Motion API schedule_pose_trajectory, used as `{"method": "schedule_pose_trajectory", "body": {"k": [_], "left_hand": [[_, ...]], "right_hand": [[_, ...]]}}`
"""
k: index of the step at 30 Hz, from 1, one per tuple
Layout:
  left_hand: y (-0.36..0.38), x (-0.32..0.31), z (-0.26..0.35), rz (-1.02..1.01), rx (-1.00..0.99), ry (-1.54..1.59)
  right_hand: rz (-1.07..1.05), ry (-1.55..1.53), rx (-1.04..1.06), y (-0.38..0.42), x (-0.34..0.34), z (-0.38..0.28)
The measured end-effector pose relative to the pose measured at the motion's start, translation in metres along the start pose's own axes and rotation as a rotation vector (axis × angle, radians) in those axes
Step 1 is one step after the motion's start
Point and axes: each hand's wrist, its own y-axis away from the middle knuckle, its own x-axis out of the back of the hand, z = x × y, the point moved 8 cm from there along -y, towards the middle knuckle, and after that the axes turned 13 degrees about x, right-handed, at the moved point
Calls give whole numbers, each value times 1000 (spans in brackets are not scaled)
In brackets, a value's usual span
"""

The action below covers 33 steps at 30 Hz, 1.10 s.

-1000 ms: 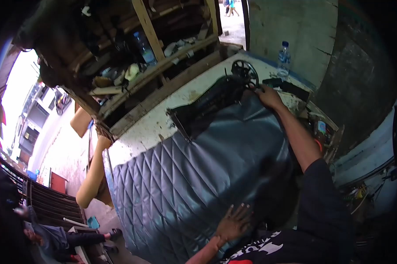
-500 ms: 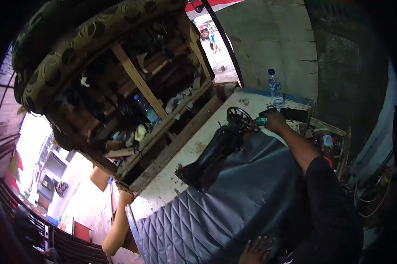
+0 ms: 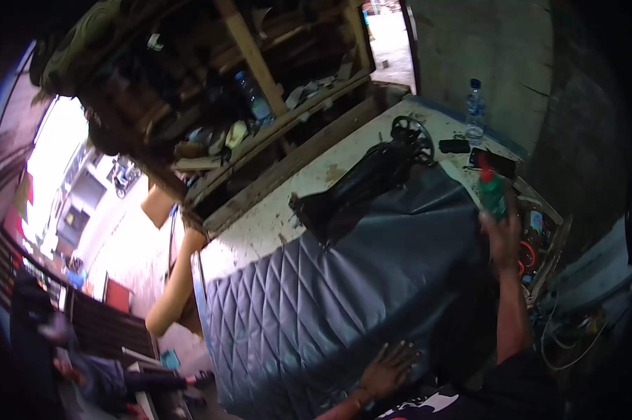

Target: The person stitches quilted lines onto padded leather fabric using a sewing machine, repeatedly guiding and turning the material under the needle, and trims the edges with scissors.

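Observation:
In the head view, my right hand [image 3: 503,234] is wrapped around a small green squeeze bottle with a red tip [image 3: 492,196]. The bottle stands upright over the right edge of the table, apart from the sewing machine. My left hand [image 3: 387,369] lies flat, fingers spread, on a dark grey leather-like sheet [image 3: 400,266]. Diamond quilting covers the sheet's left part, while its right part is smooth with a few folds. A black sewing machine [image 3: 361,178] with a handwheel sits on the table, and the sheet reaches up against it.
Behind the handwheel stand a clear water bottle [image 3: 475,115], a small black object [image 3: 454,146] and a phone-like dark slab [image 3: 494,164]. An open drawer [image 3: 540,238] holds jars at the right. An upturned sofa frame [image 3: 260,161] borders the far side. A person [image 3: 99,378] sits lower left.
My right hand has pulled the green bottle away from the handwheel, rightward and nearer me, and turned it upright. My left hand stays flat on the sheet. The camera view has shifted.

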Motion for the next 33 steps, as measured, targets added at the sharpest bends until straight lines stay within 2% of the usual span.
{"method": "schedule_pose_trajectory", "body": {"k": [1,4,6,7,9,13,19,26,28,30,32,33], "left_hand": [[-3,-1,-3,12,18,21],[3,-7,1,36,-10,15],[3,-4,1,66,0,23],[4,-5,0,73,7,22],[4,-5,2,91,22,50],[5,-2,4,132,70,67],[4,-5,2,92,57,97],[4,1,2,50,55,81],[1,-4,1,49,49,70],[2,-6,-2,106,45,108],[2,-7,-4,101,47,95],[1,-8,-3,100,50,84]], "right_hand": [[-218,88,165,4,-26,-21],[-645,186,413,30,-111,-62],[-882,170,-35,53,-155,-37],[-887,166,-26,61,-171,-24],[-847,271,327,71,-206,-6],[-951,274,266,68,-242,11],[-1095,353,231,69,-248,22],[-1254,383,195,70,-197,-15],[-1288,287,258,77,-183,-27],[-1332,332,215,74,-168,-36],[-1483,321,78,79,-151,-38],[-1561,290,74,84,-143,-39]]}}
